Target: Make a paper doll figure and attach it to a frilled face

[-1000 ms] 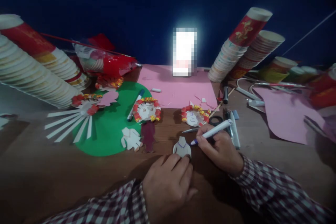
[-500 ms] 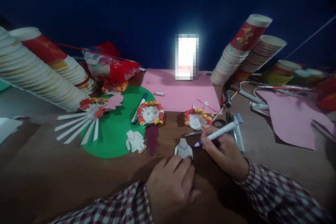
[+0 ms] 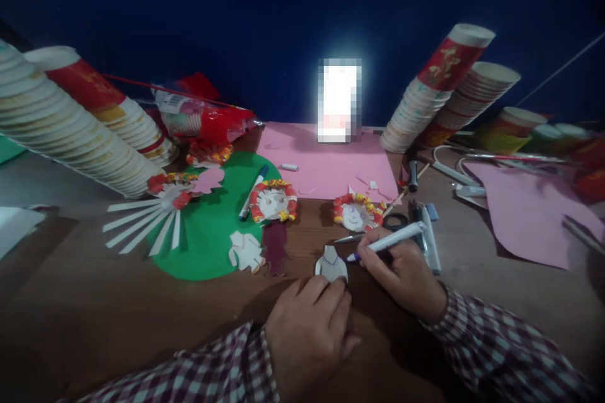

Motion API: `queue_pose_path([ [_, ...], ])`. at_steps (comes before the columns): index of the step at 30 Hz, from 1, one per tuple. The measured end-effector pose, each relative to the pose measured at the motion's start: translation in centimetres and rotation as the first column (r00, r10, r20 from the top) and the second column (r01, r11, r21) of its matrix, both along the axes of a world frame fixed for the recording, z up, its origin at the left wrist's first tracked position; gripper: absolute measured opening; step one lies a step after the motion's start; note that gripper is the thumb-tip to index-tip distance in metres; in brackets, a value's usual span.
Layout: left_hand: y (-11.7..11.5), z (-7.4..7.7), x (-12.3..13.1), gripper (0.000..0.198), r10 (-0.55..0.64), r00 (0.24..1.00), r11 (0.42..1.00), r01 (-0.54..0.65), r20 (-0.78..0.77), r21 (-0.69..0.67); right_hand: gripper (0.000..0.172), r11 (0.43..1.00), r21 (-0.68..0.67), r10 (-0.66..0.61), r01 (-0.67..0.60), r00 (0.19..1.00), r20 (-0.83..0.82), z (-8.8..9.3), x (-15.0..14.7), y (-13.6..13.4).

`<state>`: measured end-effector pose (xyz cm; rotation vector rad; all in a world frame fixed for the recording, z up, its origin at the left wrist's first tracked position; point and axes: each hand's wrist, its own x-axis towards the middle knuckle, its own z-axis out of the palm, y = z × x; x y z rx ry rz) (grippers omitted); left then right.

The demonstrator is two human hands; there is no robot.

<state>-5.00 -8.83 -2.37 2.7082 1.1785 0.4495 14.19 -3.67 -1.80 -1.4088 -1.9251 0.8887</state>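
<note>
In my right hand point(image 3: 401, 271) is a white marker pen point(image 3: 394, 238), held between thumb and fingers. Its purple tip points left, close to the right shoulder of a pale paper cutout point(image 3: 331, 263). This cutout has a neck and shoulders, with a purple beaded line drawn around the neckline. My left hand point(image 3: 309, 321) lies over its lower part with bent fingers, pinning it to the table; that part is hidden. Just beyond sits a paper face point(image 3: 353, 218) with a red and yellow frilled rim. Left of it are a similar face point(image 3: 273, 204), a maroon cutout point(image 3: 275, 249) and a white shirt-shaped cutout point(image 3: 246, 252).
A green paper disc point(image 3: 198, 264) lies at left beneath a blue-capped marker point(image 3: 254, 192). Leaning paper cup stacks point(image 3: 416, 110) stand on both sides. Pink paper point(image 3: 331, 170) spreads at the back under a bright blurred screen point(image 3: 338, 97). Black tape point(image 3: 397, 221) lies beyond my right hand.
The marker tip has shifted slightly left and up, nearer the cutout's shoulder. My left hand stays on the cutout. The whole view has moved a little.
</note>
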Motion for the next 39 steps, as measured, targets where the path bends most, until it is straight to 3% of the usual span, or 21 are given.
queue_pose_path([
  [39, 0.07, -0.16, -0.05, 0.039, -0.021, 1.0, 1.0, 0.021, -0.002, -0.01, 0.012, 0.999, 0.043, 0.027, -0.029, 0.999, 0.035, 0.06, 0.12, 0.04],
])
